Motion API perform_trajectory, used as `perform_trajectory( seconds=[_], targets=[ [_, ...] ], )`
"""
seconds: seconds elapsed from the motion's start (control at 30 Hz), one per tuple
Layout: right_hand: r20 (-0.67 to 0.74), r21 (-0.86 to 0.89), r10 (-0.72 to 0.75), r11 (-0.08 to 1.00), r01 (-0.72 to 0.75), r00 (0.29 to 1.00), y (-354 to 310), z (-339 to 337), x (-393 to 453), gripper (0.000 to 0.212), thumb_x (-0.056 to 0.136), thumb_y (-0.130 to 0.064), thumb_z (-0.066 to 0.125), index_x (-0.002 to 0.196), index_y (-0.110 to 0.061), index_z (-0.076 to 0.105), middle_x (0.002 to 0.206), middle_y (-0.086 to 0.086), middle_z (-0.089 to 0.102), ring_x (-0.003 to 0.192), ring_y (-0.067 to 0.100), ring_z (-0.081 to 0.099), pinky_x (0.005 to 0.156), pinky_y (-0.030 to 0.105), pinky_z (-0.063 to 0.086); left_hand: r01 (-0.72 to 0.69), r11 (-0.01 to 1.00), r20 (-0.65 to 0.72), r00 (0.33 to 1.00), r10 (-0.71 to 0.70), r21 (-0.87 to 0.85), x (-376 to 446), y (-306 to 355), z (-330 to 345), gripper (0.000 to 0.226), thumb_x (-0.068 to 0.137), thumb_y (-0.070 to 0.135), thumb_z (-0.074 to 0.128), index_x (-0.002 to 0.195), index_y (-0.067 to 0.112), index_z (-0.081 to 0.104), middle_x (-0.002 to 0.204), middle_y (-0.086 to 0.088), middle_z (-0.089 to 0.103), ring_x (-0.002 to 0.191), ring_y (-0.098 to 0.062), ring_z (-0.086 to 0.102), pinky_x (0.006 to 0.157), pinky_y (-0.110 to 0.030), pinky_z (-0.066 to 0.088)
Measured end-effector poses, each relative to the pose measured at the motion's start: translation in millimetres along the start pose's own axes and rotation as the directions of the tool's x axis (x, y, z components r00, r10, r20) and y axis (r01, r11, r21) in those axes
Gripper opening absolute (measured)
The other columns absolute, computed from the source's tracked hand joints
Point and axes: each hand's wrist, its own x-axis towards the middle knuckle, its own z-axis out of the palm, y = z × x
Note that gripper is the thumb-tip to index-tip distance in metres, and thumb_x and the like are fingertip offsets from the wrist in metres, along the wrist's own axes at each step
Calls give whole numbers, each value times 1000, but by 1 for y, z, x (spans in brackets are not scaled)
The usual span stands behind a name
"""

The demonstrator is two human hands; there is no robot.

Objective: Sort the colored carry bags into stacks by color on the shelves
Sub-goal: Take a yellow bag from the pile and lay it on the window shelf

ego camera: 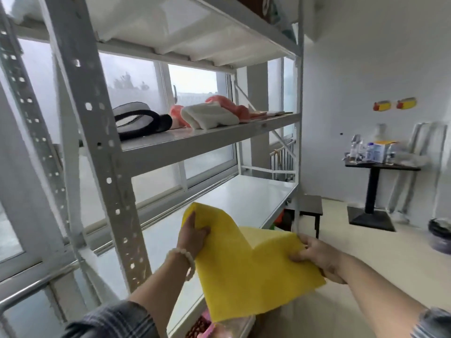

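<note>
One yellow carry bag (pixel 253 269) hangs in the air in front of the white metal shelving unit (pixel 105 147), held over the front edge of the lower shelf (pixel 244 201). The left hand (pixel 192 236) pinches its upper left corner, thumb and fingers curled into the fabric, with a pale bead bracelet (pixel 181 261) on the wrist. The right hand (pixel 317 256) grips the bag's right edge, fingers folded round it. The bag's lower edge droops towards something pink and red-patterned (pixel 205 325) at the bottom of the view, too cropped to identify. The lower shelf stretches away bare and white to the far upright. On the middle shelf (pixel 210 140) lie one white bag (pixel 210 115), pink fabric (pixel 227 107) bunched behind it in what may be one or two bags, and one black-edged mesh item (pixel 139 123) to the left. To the right, open floor leads to one small black pedestal table (pixel 375 181) crowded with bottles and boxes, their labels too blurred to read.
</note>
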Motion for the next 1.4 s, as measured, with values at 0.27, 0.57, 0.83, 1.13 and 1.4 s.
perform_trajectory(
  seconds=[0.27,0.57,0.83,1.13,1.4],
  targets=[
    [84,98,-45,995,37,995,-37,-76,120,47,79,2,69,114,-28,59,118,10,66,107,33,63,90,47,52,36,999,-89,995,-39,-39,116,16,60,67,91,6,55,148,18,22,141,-16,42,124,-33,46,95,-35,39],
    [219,9,-17,1000,15,976,-66,-160,288,49,77,1,72,115,-28,61,115,11,68,103,35,65,89,52,53,104,992,-246,962,-118,-69,228,19,143,61,88,1,56,143,14,33,133,-18,50,116,-33,50,95,-36,40],
    [290,-152,9,988,37,957,-75,-199,433,63,67,-19,75,126,-32,54,122,6,62,110,33,60,98,53,48,215,947,-246,930,-273,-238,338,-17,199,65,87,-5,57,144,11,31,133,-15,50,106,-24,50,98,-41,40],
    [407,-235,11,967,93,913,-111,-248,571,61,76,-21,70,131,-33,47,126,4,58,113,33,57,100,56,45,214,963,-361,895,-262,-166,460,-6,248,65,86,-2,58,144,11,32,133,-18,51,116,-31,52,99,-36,40],
    [461,-120,-143,968,221,876,-174,-318,700,48,88,-8,62,122,-37,45,118,6,59,112,39,56,92,56,49,37,926,-483,845,-229,-375,578,10,288,70,84,14,66,144,24,31,131,-11,52,116,-37,53,99,-56,44]
  ],
)
